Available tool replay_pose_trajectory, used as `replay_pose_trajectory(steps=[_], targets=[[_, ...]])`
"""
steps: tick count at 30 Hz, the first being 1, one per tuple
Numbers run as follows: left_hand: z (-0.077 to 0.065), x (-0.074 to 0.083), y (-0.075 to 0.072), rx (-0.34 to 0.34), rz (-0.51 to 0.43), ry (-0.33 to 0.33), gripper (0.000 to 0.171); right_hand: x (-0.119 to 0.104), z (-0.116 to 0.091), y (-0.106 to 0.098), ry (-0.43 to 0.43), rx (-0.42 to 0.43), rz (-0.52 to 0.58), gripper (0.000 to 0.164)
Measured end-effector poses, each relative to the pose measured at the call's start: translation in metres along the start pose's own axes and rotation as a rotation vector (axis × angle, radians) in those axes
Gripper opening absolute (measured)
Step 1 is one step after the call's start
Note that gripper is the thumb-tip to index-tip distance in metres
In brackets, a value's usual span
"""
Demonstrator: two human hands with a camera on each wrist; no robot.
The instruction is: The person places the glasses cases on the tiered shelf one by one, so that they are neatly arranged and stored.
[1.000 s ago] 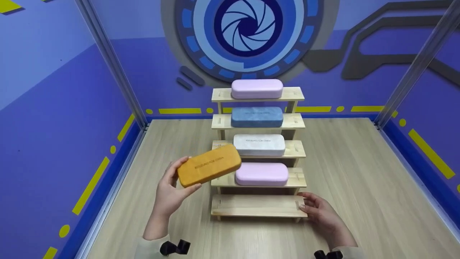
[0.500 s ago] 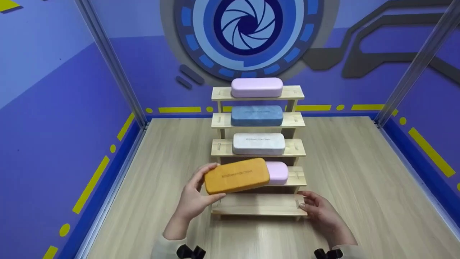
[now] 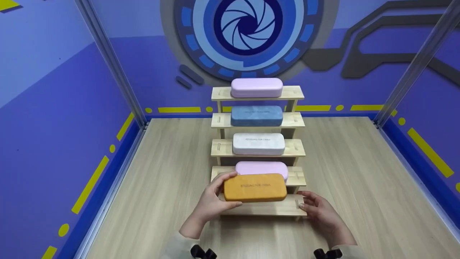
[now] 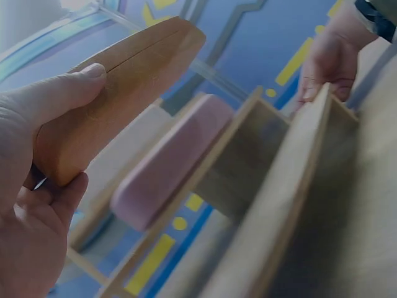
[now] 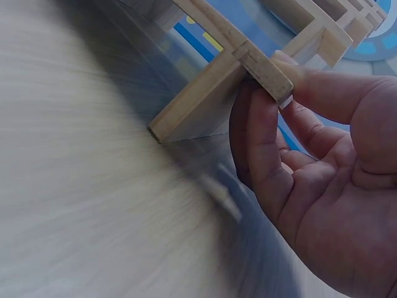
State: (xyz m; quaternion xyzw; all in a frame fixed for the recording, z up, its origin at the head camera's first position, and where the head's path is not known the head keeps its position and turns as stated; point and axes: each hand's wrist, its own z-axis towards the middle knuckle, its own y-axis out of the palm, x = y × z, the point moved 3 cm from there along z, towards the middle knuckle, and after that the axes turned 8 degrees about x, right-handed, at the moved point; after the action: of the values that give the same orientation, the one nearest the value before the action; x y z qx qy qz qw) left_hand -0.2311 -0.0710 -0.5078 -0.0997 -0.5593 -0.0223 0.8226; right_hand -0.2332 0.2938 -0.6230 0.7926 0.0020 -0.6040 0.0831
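My left hand (image 3: 212, 199) grips an orange glasses case (image 3: 255, 187) by its left end, thumb on the near side and fingers on the far side. The case hangs above the lowest step of a wooden stepped rack (image 3: 264, 208), partly covering a pink case (image 3: 261, 169) on the step behind. In the left wrist view the orange case (image 4: 118, 93) is tilted and apart from the rack. At the rack's lower right, my right hand (image 3: 321, 212) pinches the end of the lowest step (image 5: 267, 71) between thumb and fingers.
Higher steps bear a white case (image 3: 258, 144), a blue case (image 3: 257, 116) and another pink case (image 3: 257, 88), one per step. The rack stands on a wood-grain table (image 3: 172, 162), enclosed by blue-purple printed walls (image 3: 72, 126) with metal corner posts (image 3: 111, 64).
My left hand has carried the orange case right and downward, turning it nearly level, from left of the rack to over the lowest step. The right hand has kept its hold.
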Motion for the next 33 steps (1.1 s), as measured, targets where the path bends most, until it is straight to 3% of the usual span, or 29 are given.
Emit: replay_pose_trajectory(steps=[4, 9, 19, 33], targets=[[-0.002, -0.012, 0.012, -0.029, 0.013, 0.011, 0.078, 0.0, 0.0, 0.0, 0.004, -0.003, -0.004, 0.051], [-0.006, -0.028, 0.023, -0.062, 0.031, -0.034, 0.077, -0.001, -0.001, -0.001, -0.005, -0.032, -0.006, 0.052], [-0.012, -0.054, 0.033, -0.061, 0.144, -0.058, 0.076, -0.002, -0.001, 0.0, -0.012, -0.036, 0.027, 0.054], [-0.015, -0.068, 0.039, -0.09, 0.246, -0.08, 0.077, 0.0, -0.001, -0.001, -0.015, -0.025, 0.019, 0.054]])
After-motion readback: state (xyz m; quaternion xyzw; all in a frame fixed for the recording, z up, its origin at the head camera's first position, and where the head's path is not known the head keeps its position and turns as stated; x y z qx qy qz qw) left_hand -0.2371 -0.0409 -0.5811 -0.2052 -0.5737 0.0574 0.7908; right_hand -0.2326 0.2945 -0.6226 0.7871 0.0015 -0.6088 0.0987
